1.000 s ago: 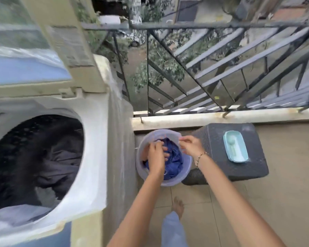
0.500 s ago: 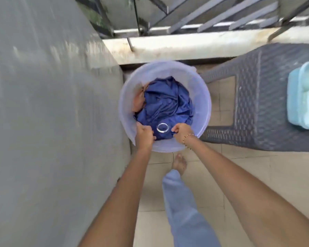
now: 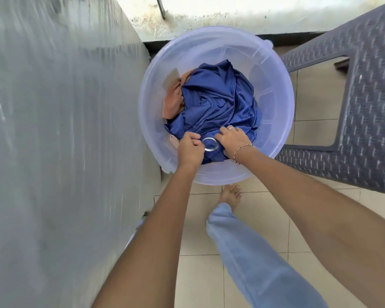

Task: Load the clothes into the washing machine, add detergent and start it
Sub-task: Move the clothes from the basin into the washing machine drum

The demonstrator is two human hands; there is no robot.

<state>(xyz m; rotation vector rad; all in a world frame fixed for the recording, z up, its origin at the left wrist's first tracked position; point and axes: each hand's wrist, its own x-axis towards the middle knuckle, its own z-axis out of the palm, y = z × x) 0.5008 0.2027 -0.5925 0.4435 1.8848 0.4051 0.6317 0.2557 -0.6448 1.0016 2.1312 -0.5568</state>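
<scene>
The tub (image 3: 276,90) at centre is translucent lilac plastic, smooth and faintly glossy, with moulded ribs in its wall. In it the blue cloth (image 3: 218,103) has a satin sheen and fine pleats. The peach cloth (image 3: 173,96) at its 9 o'clock edge looks matt. A silvery ring (image 3: 211,144) at the cloth's 6 o'clock edge is glossy, seemingly metal. At 3 o'clock the stool (image 3: 369,107) is dark grey plastic moulded in a woven pattern, matt. At 9 o'clock the side of the washing machine (image 3: 53,152) is dull grey and blurred. At 12 o'clock the ledge (image 3: 231,14) is rough and stained. At 6 o'clock the floor tiles (image 3: 200,274) are smooth beige.
</scene>
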